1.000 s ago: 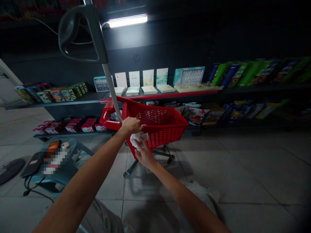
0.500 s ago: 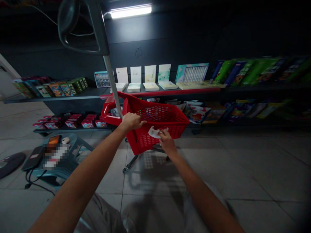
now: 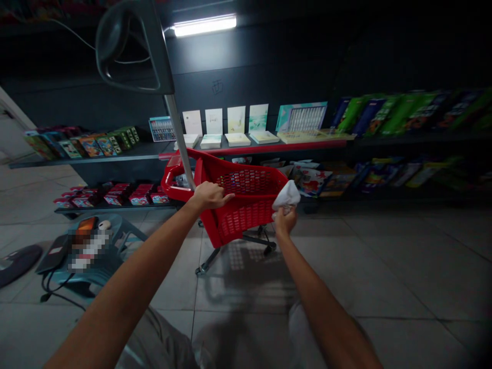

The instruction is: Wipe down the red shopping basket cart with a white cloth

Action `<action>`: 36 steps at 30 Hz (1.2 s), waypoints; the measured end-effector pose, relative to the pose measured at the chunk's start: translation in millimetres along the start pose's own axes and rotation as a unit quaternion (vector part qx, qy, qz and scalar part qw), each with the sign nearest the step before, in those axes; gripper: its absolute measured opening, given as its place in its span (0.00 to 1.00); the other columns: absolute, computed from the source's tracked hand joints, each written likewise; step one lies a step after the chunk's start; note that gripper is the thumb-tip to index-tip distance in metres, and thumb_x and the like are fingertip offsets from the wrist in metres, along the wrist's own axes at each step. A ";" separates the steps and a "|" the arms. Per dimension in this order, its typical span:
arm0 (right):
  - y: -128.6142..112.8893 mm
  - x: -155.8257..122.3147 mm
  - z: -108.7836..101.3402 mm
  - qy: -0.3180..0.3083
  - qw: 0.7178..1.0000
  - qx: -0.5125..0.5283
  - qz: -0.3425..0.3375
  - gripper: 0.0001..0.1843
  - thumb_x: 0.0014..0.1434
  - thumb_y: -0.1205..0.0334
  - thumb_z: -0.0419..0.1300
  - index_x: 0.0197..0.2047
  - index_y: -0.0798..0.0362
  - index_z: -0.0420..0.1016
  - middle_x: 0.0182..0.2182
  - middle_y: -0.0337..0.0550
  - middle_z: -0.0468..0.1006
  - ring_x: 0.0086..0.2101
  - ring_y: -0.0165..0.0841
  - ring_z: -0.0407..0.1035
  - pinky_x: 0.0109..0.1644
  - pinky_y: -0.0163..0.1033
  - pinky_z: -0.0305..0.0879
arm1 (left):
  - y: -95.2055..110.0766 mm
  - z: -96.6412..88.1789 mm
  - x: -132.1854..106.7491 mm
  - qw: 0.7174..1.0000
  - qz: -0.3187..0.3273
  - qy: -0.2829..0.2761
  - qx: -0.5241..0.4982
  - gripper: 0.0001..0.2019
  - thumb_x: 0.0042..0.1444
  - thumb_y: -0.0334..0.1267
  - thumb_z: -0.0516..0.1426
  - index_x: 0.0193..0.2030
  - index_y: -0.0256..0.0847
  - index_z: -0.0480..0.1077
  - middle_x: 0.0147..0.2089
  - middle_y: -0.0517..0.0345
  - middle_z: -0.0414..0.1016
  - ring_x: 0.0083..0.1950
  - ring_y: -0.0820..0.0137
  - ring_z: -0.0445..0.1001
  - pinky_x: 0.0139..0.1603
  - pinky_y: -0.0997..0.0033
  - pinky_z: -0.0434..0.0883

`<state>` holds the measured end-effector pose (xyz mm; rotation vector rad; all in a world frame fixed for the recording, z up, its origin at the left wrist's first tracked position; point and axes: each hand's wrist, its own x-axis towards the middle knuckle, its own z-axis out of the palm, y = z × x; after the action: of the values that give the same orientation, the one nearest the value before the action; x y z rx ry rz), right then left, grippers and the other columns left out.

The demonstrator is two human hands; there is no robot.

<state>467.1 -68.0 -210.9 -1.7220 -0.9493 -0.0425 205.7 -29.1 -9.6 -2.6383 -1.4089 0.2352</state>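
Note:
A red plastic shopping trolley (image 3: 246,202) stands tilted on the tiled floor in front of me, its metal pole rising to a grey handle (image 3: 132,48) near my head. My left hand (image 3: 209,196) is closed over the trolley's near rim. My right hand (image 3: 285,220) is shut on a crumpled white cloth (image 3: 286,195), held against the trolley's right front corner.
Dark shelves (image 3: 115,152) behind the trolley carry boxed toys, cards and books. A teal plastic stool (image 3: 102,251) with a phone and small items on it sits at the left, cables trailing on the floor. Open tiled floor (image 3: 384,266) stretches to the right.
My right hand has swept the white cloth along the trolley's side, from the near left part to the right front corner. My left hand has kept its grip on the rim.

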 end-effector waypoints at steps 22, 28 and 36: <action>-38.2 -164.2 75.4 -0.378 0.817 -0.066 -0.431 0.18 0.66 0.71 0.56 0.55 0.47 0.78 0.56 0.43 0.76 0.53 0.38 0.71 0.53 0.40 0.72 | 10.8 -9.6 3.2 0.998 -0.047 -0.037 -0.031 0.43 0.62 0.71 0.37 0.51 0.41 0.81 0.53 0.38 0.81 0.55 0.49 0.79 0.53 0.57 0.74; -21.9 -104.5 49.0 -0.354 0.860 -0.086 -0.358 0.22 0.64 0.73 0.54 0.54 0.46 0.80 0.54 0.45 0.77 0.53 0.38 0.70 0.57 0.40 0.68 | -1.6 -6.5 -2.5 0.999 -0.032 -0.021 -0.003 0.41 0.62 0.70 0.38 0.48 0.42 0.82 0.49 0.40 0.82 0.52 0.52 0.80 0.52 0.59 0.73; 1.8 -12.7 7.9 -0.040 0.991 0.025 -0.125 0.12 0.62 0.65 0.60 0.48 0.54 0.81 0.48 0.50 0.75 0.49 0.38 0.70 0.56 0.44 0.68 | -7.8 -5.2 -6.7 1.000 -0.019 -0.016 0.006 0.40 0.63 0.68 0.39 0.47 0.41 0.82 0.47 0.40 0.82 0.51 0.51 0.80 0.51 0.58 0.73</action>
<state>456.4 -68.9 -221.4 -1.5599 -1.2122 -0.1143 196.7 -30.6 -2.6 -2.6067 -1.4607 0.2829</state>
